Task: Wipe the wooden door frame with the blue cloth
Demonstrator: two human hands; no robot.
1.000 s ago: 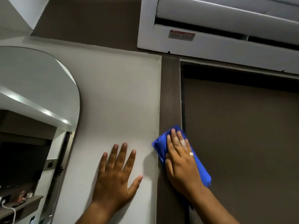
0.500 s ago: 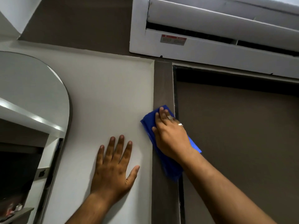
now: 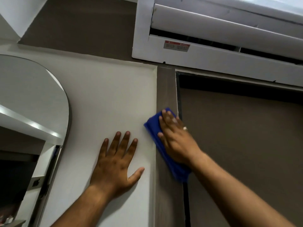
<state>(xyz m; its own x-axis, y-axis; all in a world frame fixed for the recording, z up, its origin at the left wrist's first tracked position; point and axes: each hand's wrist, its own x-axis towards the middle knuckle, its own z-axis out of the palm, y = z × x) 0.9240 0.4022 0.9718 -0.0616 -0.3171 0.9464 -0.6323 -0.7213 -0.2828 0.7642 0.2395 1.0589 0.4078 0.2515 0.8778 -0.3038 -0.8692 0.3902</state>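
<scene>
Blue cloth (image 3: 170, 163) is pressed flat on the wooden door frame (image 3: 165, 89) by right hand (image 3: 176, 138), fingers extended & close together. Left hand (image 3: 114, 163) is laid flat w/ fingers spread on the white wall panel (image 3: 106, 99), just left of frame. Bare frame is left above cloth, up to the AC unit (image 3: 213, 54).

- Light was soft and dim, brightest at the upper right.
- The right hand (image 3: 176, 138) was motion-blurred.
- The mirror (image 3: 31, 102) carried bright glints.
- Straight lines bowed near the edges.

Your forearms are bare, no sleeves reaching either wrist. Your right hand (image 3: 176, 140) wears a small pale ring (image 3: 185, 128); your left hand (image 3: 114, 163) wears nothing.
</scene>
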